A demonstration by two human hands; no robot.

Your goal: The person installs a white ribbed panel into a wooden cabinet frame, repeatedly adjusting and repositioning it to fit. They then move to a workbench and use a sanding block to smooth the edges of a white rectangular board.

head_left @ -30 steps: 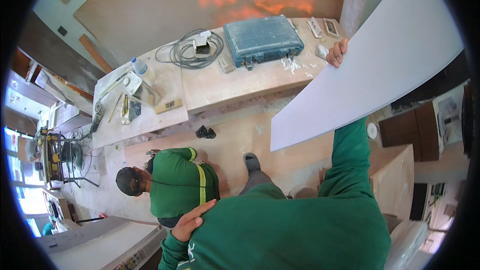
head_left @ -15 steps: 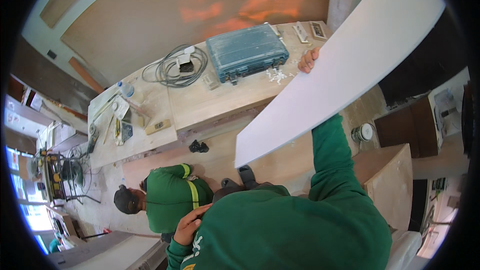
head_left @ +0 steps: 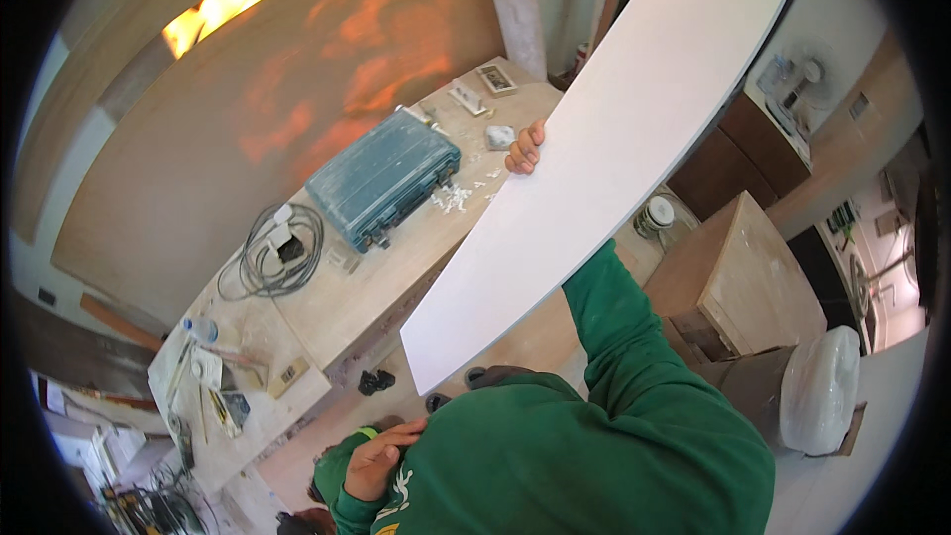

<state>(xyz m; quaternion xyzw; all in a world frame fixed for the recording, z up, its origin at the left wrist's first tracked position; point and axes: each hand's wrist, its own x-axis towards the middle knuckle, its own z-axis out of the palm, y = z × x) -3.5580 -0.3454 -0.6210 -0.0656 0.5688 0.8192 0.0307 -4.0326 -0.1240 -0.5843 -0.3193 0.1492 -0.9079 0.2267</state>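
A long white flat panel (head_left: 614, 129) runs slantwise through the view, from a pointed end near my body up to the top right. My right hand (head_left: 526, 147) grips it, its fingers curled over the far edge while the arm passes beneath and the thumb stays hidden. Against the chest of my green sweatshirt rests my left hand (head_left: 374, 461), fingers extended and apart, holding nothing. Just left of the panel, a dusty teal tool case (head_left: 384, 176) lies closed on the wooden worktop (head_left: 347, 307), with small white scraps (head_left: 453, 198) beside it.
A coiled grey cable (head_left: 297, 277), a water bottle (head_left: 201, 330) and hand tools lie on the worktop's left part. A co-worker in green (head_left: 337, 466) is low at the left. On my right stand a wooden box (head_left: 758, 287), a bucket (head_left: 655, 216) and a plastic-wrapped roll (head_left: 820, 391).
My view has turned to the right, so the case and worktop sit farther left and the co-worker is mostly out of sight. My right hand keeps its grip on the panel.
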